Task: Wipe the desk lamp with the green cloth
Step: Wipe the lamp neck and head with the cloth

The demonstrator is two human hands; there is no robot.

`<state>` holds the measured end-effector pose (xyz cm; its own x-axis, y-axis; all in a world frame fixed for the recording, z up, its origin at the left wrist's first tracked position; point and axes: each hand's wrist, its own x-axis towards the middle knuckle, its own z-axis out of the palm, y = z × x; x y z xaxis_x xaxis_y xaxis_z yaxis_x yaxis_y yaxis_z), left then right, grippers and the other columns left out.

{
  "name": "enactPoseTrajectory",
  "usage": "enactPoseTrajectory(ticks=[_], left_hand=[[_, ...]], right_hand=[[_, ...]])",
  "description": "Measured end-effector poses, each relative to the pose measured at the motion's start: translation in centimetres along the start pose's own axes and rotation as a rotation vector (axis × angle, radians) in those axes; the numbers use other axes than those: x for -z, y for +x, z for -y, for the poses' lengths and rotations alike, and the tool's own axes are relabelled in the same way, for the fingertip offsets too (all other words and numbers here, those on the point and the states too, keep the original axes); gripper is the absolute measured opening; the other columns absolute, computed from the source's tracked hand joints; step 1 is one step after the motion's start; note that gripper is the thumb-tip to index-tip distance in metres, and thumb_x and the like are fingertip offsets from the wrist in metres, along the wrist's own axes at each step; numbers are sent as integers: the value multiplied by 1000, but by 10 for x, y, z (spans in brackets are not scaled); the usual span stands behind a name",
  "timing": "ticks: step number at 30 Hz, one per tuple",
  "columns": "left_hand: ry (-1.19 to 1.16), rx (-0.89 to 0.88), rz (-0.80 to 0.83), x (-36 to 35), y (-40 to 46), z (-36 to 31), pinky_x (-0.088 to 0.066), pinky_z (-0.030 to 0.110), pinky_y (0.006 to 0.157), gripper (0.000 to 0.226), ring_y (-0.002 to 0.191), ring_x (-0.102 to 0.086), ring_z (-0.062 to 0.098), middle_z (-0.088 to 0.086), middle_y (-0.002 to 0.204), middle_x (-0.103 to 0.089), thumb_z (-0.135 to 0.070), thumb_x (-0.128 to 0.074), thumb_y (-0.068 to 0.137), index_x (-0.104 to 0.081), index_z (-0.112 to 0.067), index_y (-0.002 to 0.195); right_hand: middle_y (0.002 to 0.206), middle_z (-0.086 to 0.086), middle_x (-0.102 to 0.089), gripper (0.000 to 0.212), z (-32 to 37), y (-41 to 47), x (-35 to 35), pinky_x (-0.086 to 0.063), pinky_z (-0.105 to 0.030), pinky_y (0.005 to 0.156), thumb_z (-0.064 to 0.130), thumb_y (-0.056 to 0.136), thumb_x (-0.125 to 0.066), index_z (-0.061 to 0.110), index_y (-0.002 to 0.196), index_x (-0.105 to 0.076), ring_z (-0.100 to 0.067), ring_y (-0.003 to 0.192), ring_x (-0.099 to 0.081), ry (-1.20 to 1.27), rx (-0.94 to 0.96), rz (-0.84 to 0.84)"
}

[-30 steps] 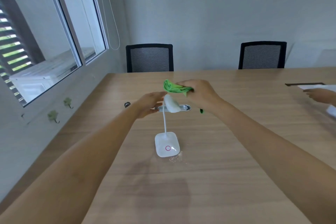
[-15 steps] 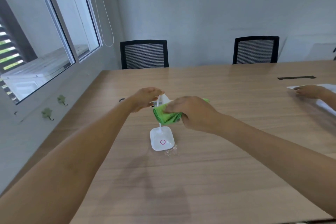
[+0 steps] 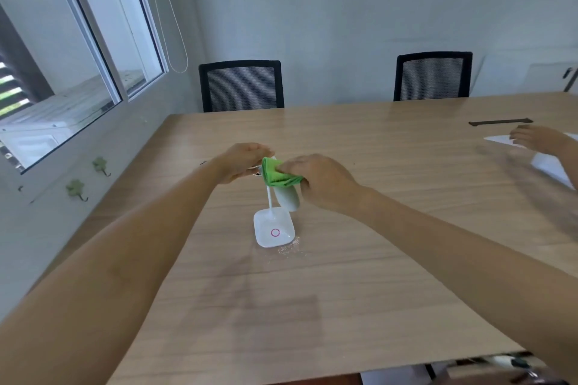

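Wooden table, right hand fingers gripping green cloth on lamp.

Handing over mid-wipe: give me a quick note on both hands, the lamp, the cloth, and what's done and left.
Right hand: closed on the green cloth, pressing it onto the top of the lamp head.
Left hand: steadying the lamp at its upper neck, behind the cloth; exact grip hidden.
Desk lamp: upright, white base flat on the table, head bent down toward the base.
Done: wiping of the head is under way.
Left: neck and base look untouched; small specks lie beside the base.
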<state>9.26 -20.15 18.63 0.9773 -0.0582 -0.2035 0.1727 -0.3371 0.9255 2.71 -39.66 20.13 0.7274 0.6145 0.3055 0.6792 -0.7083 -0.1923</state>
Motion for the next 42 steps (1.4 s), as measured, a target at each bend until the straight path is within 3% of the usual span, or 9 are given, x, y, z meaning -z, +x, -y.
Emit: enactPoseTrajectory(ticks=[5,10,15,19,23,27,34,37,42], left_hand=[[73,-3,11,0,0,4,-44,26,100,33,114,-54,14,0,123,-60,-30,-61,88,-63,-17,119],[67,-2,-2,-1,-1,0,-45,26,96,35,115,-55,15,1,121,-61,-28,-63,87,-63,-14,119],[10,-10,40,1,-3,0,-56,14,66,20,88,-60,16,4,95,-63,-9,-54,91,-60,-10,111],[54,17,15,1,1,1,-47,30,101,34,114,-55,16,2,118,-62,-24,-62,88,-61,-12,120],[51,29,27,0,-1,-1,-43,25,95,38,117,-52,13,-1,124,-58,-24,-61,89,-59,-11,125],[45,31,16,1,0,-3,-43,25,94,41,117,-52,13,0,127,-57,-25,-61,89,-58,-10,127],[16,50,53,3,2,-4,-54,19,80,20,91,-61,10,-1,102,-65,-16,-57,91,-65,-13,109],[32,38,38,3,4,-4,-51,20,84,39,99,-60,12,2,112,-63,-21,-61,89,-59,-8,125],[77,52,46,4,5,-4,-45,25,95,43,122,-54,15,1,130,-59,-27,-64,87,-59,-12,126]], right_hand=[[91,4,-77,54,16,-51,-7,-51,-28,56,14,63,-31,21,94,-74,-24,72,-70,-163,201,-99],[93,5,-75,42,25,-52,6,-49,-28,66,18,69,-42,22,98,-71,-22,79,-67,-247,297,-167],[118,-2,-70,48,22,-5,15,-48,-40,81,24,77,-35,20,110,-69,-30,98,-64,-184,62,-57],[115,-3,-71,49,13,-8,-4,-52,-46,79,16,72,-36,18,109,-69,-34,96,-64,-160,99,29],[104,6,-75,48,16,-56,-17,-49,-30,70,16,66,-39,23,101,-71,-22,86,-69,-203,272,-89],[109,6,-73,43,16,-76,-13,-37,-33,77,14,74,-42,23,105,-71,-20,96,-65,-218,441,-201],[110,-6,-74,62,-2,-3,-5,-55,-47,73,20,67,-24,16,106,-72,-32,94,-68,-34,58,-166],[113,-9,-72,69,-8,-4,-17,-56,-49,77,18,63,-21,13,112,-69,-34,99,-67,39,49,-132],[117,-6,-70,49,-11,-70,-31,-52,-37,82,13,77,-36,14,115,-66,-26,101,-64,6,207,-224]])
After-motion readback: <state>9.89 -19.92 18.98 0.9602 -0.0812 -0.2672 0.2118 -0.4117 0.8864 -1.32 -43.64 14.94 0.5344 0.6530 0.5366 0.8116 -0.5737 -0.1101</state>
